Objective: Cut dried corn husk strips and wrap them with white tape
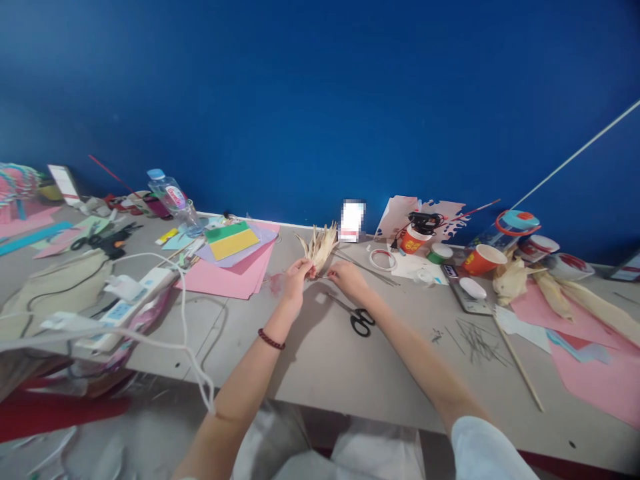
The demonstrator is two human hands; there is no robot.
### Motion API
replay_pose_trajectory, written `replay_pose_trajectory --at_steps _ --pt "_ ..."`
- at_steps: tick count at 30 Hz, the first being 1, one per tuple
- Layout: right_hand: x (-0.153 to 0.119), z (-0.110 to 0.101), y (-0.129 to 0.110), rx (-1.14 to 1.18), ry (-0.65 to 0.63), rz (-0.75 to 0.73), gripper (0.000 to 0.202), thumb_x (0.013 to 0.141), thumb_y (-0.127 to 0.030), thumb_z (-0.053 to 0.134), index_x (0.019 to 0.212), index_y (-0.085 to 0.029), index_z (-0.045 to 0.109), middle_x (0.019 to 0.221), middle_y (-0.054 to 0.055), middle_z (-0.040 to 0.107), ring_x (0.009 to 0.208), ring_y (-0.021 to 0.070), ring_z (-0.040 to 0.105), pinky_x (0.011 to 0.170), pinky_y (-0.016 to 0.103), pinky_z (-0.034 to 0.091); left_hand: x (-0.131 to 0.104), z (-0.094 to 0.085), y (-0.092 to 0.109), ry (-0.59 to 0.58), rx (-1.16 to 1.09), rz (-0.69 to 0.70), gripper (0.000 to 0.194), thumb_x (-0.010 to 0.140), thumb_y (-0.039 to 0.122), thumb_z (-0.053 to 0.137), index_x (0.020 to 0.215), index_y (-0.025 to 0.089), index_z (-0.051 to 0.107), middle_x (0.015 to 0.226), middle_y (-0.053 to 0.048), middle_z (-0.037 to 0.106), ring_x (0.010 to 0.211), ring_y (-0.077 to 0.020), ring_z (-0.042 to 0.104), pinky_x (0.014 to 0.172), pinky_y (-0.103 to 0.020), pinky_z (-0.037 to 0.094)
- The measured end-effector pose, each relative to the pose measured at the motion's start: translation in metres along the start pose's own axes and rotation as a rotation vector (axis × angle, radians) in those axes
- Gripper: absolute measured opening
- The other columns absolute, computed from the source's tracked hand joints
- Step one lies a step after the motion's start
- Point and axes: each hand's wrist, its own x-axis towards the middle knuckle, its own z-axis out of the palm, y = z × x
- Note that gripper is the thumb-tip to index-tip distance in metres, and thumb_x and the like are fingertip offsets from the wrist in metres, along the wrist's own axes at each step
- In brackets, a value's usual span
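Note:
My left hand [296, 280] is closed around the lower end of a bundle of dried corn husks [323, 245], whose frayed strips fan upward. A bit of red shows at the bundle's base by my fingertips. Close beside it on the right, my right hand [347, 279] is pinched; what lies between its fingers is too small to make out. Black-handled scissors [362, 323] lie on the table just below my right hand. Behind the husks a phone [353, 220] leans upright against the blue wall.
Coloured paper sheets [235, 283] and a water bottle [175, 200] are left, near a white power strip [133, 307] with loose cables. To the right are tape [383, 259], paper cups [485, 260], loose wires [480, 340], a wooden stick [517, 363] and more husks [513, 283].

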Motion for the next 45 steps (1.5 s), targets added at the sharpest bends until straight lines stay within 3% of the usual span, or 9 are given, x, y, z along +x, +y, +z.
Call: replay_pose_trajectory --at_steps 7,11,15,19,21,24,28,33,45 --pt "-0.003 0.002 -0.002 -0.199 -0.024 -0.036 0.018 0.085 -0.015 0.046 0.079 -0.014 0.062 0.084 0.01 0.064 0.083 0.0217 0.055 0.077 0.033 0.038 -0.001 0.002 0.002 0.013 0.009 -0.012 0.018 0.067 0.029 0.062 0.06 0.016 0.054 0.054 0.003 0.053 0.052 -0.0086 0.047 0.056 -0.022 0.037" --pt "-0.006 0.004 0.0 -0.133 -0.001 -0.015 0.016 0.085 -0.014 0.044 0.08 -0.014 0.059 0.084 0.01 0.061 0.082 0.0211 0.053 0.077 0.033 0.038 -0.001 0.002 0.002 0.02 0.014 -0.007 0.018 0.067 0.03 0.062 0.06 0.015 0.054 0.055 0.003 0.053 0.052 -0.0085 0.048 0.057 -0.022 0.038" --pt "-0.013 0.002 0.004 0.246 0.029 0.121 0.013 0.083 -0.018 0.045 0.076 -0.016 0.055 0.077 0.004 0.058 0.074 0.0167 0.05 0.072 0.031 0.038 -0.001 0.002 0.003 0.019 -0.001 -0.005 0.018 0.066 0.029 0.062 0.058 0.016 0.053 0.054 0.003 0.052 0.052 -0.0084 0.047 0.056 -0.022 0.038" --pt "-0.028 -0.007 -0.002 0.935 -0.045 0.297 0.018 0.083 -0.034 0.05 0.076 -0.017 0.053 0.073 0.0 0.054 0.065 0.0118 0.048 0.064 0.026 0.039 -0.005 0.006 0.006 -0.02 0.055 0.004 0.019 0.066 0.031 0.064 0.06 0.016 0.055 0.054 0.003 0.052 0.052 -0.0083 0.047 0.057 -0.022 0.038" --pt "-0.037 -0.013 -0.009 1.217 -0.06 0.315 0.024 0.079 -0.041 0.057 0.075 -0.017 0.053 0.075 0.0 0.054 0.07 0.0116 0.05 0.065 0.025 0.039 -0.009 0.009 0.007 -0.05 0.117 0.025 0.018 0.067 0.031 0.065 0.061 0.016 0.058 0.057 0.003 0.054 0.055 -0.0084 0.048 0.058 -0.022 0.039" --pt "-0.046 -0.02 -0.022 1.426 -0.043 0.34 0.028 0.074 -0.044 0.063 0.079 -0.017 0.056 0.08 0.001 0.055 0.077 0.0118 0.052 0.069 0.025 0.04 -0.016 0.014 0.01 -0.103 0.193 0.056 0.016 0.066 0.03 0.067 0.064 0.015 0.06 0.062 0.001 0.056 0.059 -0.0089 0.05 0.061 -0.022 0.041" --pt "-0.05 -0.021 -0.03 1.394 0.057 0.346 0.028 0.074 -0.045 0.064 0.077 -0.018 0.057 0.08 0.0 0.055 0.077 0.0115 0.052 0.07 0.025 0.041 -0.021 0.017 0.01 -0.17 0.244 0.053 0.017 0.066 0.031 0.067 0.067 0.015 0.062 0.068 -0.001 0.06 0.061 -0.0097 0.052 0.063 -0.023 0.043" --pt "-0.054 -0.015 -0.034 1.227 0.207 0.34 0.029 0.074 -0.047 0.063 0.076 -0.019 0.056 0.073 -0.001 0.054 0.07 0.0112 0.051 0.068 0.025 0.041 -0.019 0.017 0.009 -0.14 0.262 0.031 0.017 0.067 0.032 0.067 0.067 0.015 0.064 0.068 -0.001 0.061 0.061 -0.0097 0.052 0.062 -0.024 0.043" --pt "-0.071 -0.009 -0.039 1.57 0.105 0.365 0.027 0.071 -0.041 0.07 0.074 -0.018 0.056 0.076 0.0 0.057 0.07 0.0113 0.055 0.067 0.026 0.042 -0.025 0.022 0.007 -0.203 0.257 -0.004 0.019 0.066 0.032 0.069 0.069 0.014 0.063 0.064 -0.002 0.063 0.059 -0.0109 0.057 0.058 -0.024 0.046"
